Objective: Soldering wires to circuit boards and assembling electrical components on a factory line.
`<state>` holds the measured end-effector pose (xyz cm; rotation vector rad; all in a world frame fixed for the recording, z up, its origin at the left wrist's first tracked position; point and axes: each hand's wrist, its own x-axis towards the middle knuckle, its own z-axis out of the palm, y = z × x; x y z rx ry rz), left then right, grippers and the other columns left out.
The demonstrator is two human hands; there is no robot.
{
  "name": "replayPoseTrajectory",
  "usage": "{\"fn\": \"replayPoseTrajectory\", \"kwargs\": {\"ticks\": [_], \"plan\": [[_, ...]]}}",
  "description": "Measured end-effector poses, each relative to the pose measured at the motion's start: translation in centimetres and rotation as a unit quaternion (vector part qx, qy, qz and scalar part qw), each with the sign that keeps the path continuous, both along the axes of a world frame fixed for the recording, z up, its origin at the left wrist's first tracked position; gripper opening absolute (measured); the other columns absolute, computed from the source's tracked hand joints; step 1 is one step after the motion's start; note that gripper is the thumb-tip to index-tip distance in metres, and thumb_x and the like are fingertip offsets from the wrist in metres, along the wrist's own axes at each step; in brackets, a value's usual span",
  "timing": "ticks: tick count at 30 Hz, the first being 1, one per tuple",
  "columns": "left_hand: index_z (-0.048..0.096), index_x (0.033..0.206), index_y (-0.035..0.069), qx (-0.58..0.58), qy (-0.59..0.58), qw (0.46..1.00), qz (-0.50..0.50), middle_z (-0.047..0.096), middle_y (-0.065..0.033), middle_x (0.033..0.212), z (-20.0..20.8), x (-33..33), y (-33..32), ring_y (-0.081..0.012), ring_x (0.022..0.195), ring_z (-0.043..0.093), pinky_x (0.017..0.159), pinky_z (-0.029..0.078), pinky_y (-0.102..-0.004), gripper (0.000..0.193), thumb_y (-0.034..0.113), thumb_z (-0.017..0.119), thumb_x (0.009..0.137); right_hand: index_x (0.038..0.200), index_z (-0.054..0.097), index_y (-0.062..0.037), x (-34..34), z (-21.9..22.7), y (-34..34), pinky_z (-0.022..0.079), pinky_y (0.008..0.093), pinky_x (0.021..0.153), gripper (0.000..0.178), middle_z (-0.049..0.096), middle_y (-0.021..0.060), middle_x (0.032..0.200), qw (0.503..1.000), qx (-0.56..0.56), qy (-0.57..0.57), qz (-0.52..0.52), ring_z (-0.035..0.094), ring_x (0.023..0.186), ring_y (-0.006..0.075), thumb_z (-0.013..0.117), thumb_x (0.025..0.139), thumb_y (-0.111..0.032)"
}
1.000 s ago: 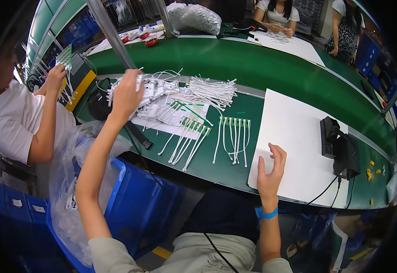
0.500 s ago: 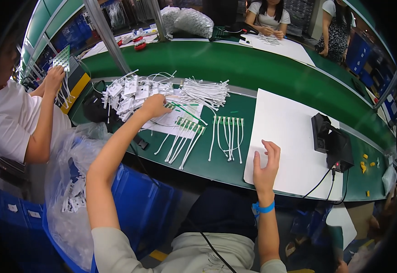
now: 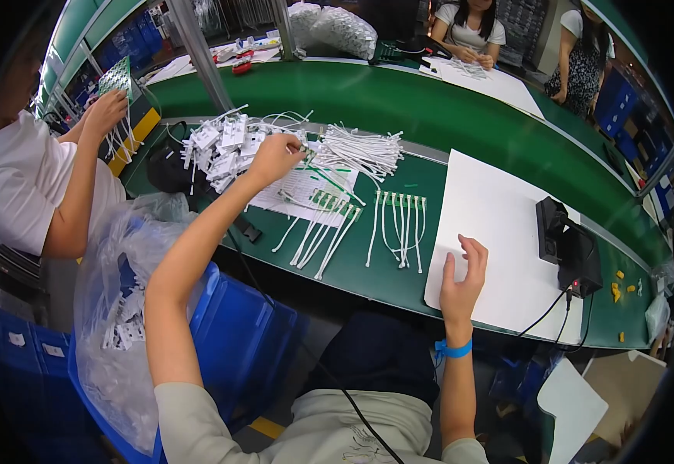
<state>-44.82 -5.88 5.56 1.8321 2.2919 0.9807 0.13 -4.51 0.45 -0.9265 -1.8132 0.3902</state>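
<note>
My left hand is over the sheet of paper, between a heap of white plastic pieces with cables and a bundle of white cables. Its fingers are curled together at the tips; what they pinch, if anything, I cannot make out. Thin green strips lie just beside it. Nearer to me rest two rows of small green circuit boards with white cables, the left row slanted and the right row straighter. My right hand hovers at the white board's left side, fingers apart and holding nothing.
A black device with cords stands on the white board, with small yellow pieces to its right. Below my left arm is a blue bin with a plastic bag. At left a co-worker holds a green board.
My left hand has moved slightly away from me, off the green strips, and its fingers are more curled. The whole view has shifted a little. My right hand stays open.
</note>
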Motion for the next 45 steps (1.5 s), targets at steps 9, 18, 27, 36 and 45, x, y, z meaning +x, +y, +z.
{"fn": "replayPoseTrajectory", "kwargs": {"ticks": [9, 18, 27, 36, 45], "plan": [[0.074, 0.092, -0.006, 0.029, -0.101, 0.994, -0.023, 0.074, -0.0156, 0.081, 0.9, 2.2, 0.5, -0.0231, 0.075, 0.073, 0.07, 0.055, -0.0344, 0.024, 0.014, 0.081, 0.079, 0.108, 0.069, -0.0035, -11.4, 2.7, -3.4, 0.046, 0.0453, 0.094, 0.025, 0.063, 0.0174, 0.113, 0.978, 0.042, -0.051, 0.2, 0.06, 0.108, 0.0367, 0.074, 0.085, -0.009], [0.071, 0.091, -0.009, 0.009, -0.283, 0.959, -0.016, 0.07, -0.0086, 0.069, -1.1, 0.7, 1.7, -0.0124, 0.059, 0.067, 0.052, 0.051, -0.027, 0.02, 0.006, 0.08, 0.082, 0.088, 0.071, 0.0001, -25.3, 0.4, -1.8, 0.044, 0.0454, 0.087, 0.019, 0.058, 0.0177, 0.103, 0.961, 0.04, -0.224, 0.159, 0.055, 0.102, 0.0348, 0.078, 0.078, -0.014], [0.077, 0.093, -0.003, -0.048, -0.179, 0.978, 0.093, 0.075, -0.0161, 0.077, -4.6, -2.6, 2.9, -0.0217, 0.071, 0.074, 0.071, 0.059, -0.0327, 0.035, 0.021, 0.085, 0.07, 0.085, 0.067, -0.0023, -22.4, 2.1, -0.4, 0.05, 0.046, 0.076, 0.01, 0.063, 0.0147, 0.093, 0.978, 0.072, -0.158, 0.115, 0.061, 0.091, 0.0342, 0.07, 0.082, -0.011], [0.072, 0.12, 0.0, -0.079, 0.05, 0.996, 0.002, 0.071, -0.0221, 0.116, -1.9, 2.1, 1.8, -0.0369, 0.106, 0.069, 0.096, 0.054, -0.0427, 0.06, 0.041, 0.083, 0.078, 0.109, 0.062, -0.0013, -18.1, 3.6, 2.4, 0.055, 0.0368, 0.069, 0.01, 0.072, 0.0135, 0.084, 0.976, 0.013, 0.172, 0.136, 0.072, 0.076, 0.0267, 0.061, 0.1, -0.006], [0.075, 0.105, -0.003, -0.292, -0.017, 0.953, -0.082, 0.076, -0.0172, 0.097, 12.8, 8.4, -16.9, -0.0294, 0.091, 0.072, 0.084, 0.056, -0.0375, 0.05, 0.044, 0.072, 0.091, 0.122, 0.06, -0.0012, -17.7, 1.5, 2.3, 0.05, 0.0268, 0.069, 0.02, 0.068, 0.0088, 0.089, 0.963, -0.001, 0.199, 0.18, 0.062, 0.076, 0.0133, 0.055, 0.103, -0.004]]}}
